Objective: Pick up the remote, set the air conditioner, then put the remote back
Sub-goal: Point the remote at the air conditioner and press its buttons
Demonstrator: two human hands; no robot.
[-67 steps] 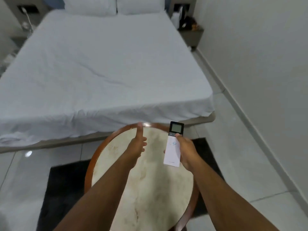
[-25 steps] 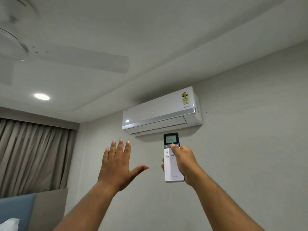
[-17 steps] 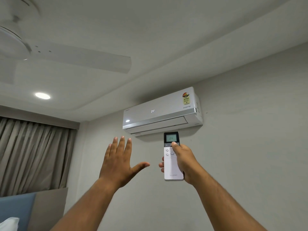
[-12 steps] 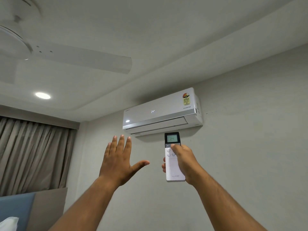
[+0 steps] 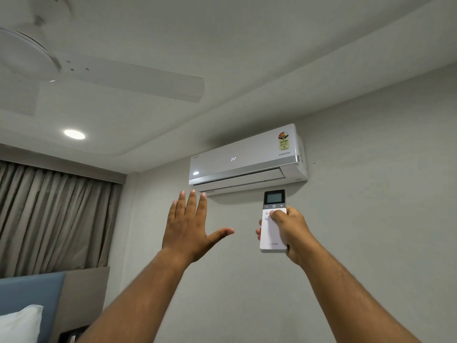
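Note:
A white air conditioner hangs high on the wall and shows 24 on its front panel. My right hand holds a slim white remote upright just below the unit. The remote's dark screen at the top is lit, and my thumb rests on the round buttons below the power row. My left hand is raised beside it, palm away from me, fingers spread, holding nothing.
A white ceiling fan hangs at the upper left near a round ceiling light. Grey curtains cover the left wall. A blue headboard and a white pillow show at the bottom left.
I raised the remote from over the round table toward the wall unit. The unit's panel lit up with 24. My thumb slid down from the top button row to the round buttons.

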